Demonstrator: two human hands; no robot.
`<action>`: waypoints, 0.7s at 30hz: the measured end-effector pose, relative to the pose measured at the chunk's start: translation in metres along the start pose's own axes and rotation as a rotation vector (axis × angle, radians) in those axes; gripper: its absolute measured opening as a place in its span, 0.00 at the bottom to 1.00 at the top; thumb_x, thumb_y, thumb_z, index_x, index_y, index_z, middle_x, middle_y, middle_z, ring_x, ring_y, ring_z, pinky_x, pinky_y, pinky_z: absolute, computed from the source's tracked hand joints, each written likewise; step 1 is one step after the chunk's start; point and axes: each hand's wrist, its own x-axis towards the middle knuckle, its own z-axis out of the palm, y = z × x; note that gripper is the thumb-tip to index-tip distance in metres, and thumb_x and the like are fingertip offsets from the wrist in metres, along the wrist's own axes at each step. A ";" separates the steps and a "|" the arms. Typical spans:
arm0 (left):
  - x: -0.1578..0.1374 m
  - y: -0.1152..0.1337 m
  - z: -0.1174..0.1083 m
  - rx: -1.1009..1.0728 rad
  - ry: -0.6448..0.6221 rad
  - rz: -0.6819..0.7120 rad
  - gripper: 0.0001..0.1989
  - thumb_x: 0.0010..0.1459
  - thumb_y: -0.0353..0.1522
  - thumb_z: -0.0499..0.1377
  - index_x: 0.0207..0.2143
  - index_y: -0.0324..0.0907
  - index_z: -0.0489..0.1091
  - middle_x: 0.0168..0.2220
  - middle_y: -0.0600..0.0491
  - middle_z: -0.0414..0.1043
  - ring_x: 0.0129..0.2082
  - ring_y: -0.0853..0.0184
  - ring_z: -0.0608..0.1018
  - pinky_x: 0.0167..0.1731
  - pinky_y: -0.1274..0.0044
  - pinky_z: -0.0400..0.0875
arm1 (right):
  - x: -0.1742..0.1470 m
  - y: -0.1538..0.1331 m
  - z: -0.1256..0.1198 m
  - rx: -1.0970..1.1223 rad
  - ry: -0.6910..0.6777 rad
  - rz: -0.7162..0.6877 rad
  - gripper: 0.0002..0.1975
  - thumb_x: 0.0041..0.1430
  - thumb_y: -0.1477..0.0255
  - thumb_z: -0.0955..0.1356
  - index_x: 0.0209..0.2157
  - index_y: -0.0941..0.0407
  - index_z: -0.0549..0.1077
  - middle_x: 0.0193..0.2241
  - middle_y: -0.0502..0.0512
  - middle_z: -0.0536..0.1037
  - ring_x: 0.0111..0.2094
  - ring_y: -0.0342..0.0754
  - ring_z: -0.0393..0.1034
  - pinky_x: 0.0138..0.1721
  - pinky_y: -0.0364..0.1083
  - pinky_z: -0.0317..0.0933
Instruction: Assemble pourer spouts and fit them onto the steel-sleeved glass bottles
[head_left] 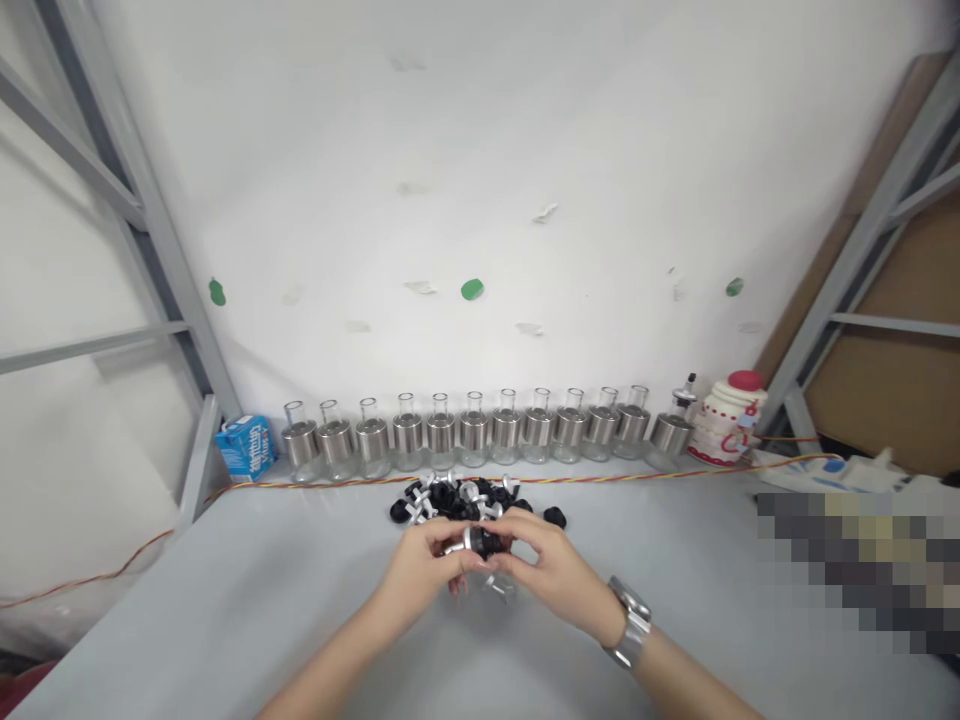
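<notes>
Low in the middle of the head view, I hold a black-and-silver bottle pourer (480, 541) sideways between both hands. The fingers of my left hand (429, 562) close on its silver end. My right hand (546, 562), with a watch on the wrist, pinches the black end. Just beyond my fingers lies a pile of loose black and silver pourer parts (442, 495). Below the hands, a small clear-and-silver piece (499, 585) is partly visible. At the back, the rightmost bottle (670, 436) has a pourer in its neck.
A row of glass bottles (474, 430) with metal bands lines the wall. A twisted red-yellow cord (600, 477) runs before them. At the left stands a blue drink carton (247, 447); at the right, a white jar (726, 425) with a red lid. A pixelated patch covers the right side.
</notes>
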 end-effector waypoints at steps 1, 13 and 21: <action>-0.001 0.001 0.000 0.003 0.006 0.013 0.14 0.42 0.28 0.61 0.35 0.38 0.74 0.24 0.56 0.65 0.15 0.76 0.67 0.15 0.81 0.64 | 0.000 0.000 0.000 0.006 -0.019 -0.018 0.13 0.54 0.73 0.65 0.42 0.51 0.70 0.30 0.51 0.69 0.33 0.45 0.64 0.36 0.43 0.58; -0.006 0.009 -0.001 0.176 -0.094 0.122 0.13 0.48 0.34 0.59 0.38 0.42 0.72 0.27 0.57 0.56 0.20 0.75 0.68 0.22 0.79 0.69 | -0.003 0.002 0.000 0.183 0.067 0.042 0.11 0.56 0.71 0.63 0.42 0.53 0.63 0.33 0.51 0.71 0.36 0.44 0.66 0.39 0.44 0.60; -0.007 0.010 -0.001 0.209 -0.092 0.127 0.14 0.48 0.34 0.59 0.39 0.40 0.70 0.29 0.56 0.60 0.19 0.74 0.70 0.22 0.78 0.69 | -0.003 0.000 -0.004 -0.230 0.013 -0.002 0.06 0.60 0.69 0.58 0.33 0.55 0.62 0.29 0.51 0.66 0.31 0.45 0.61 0.33 0.44 0.55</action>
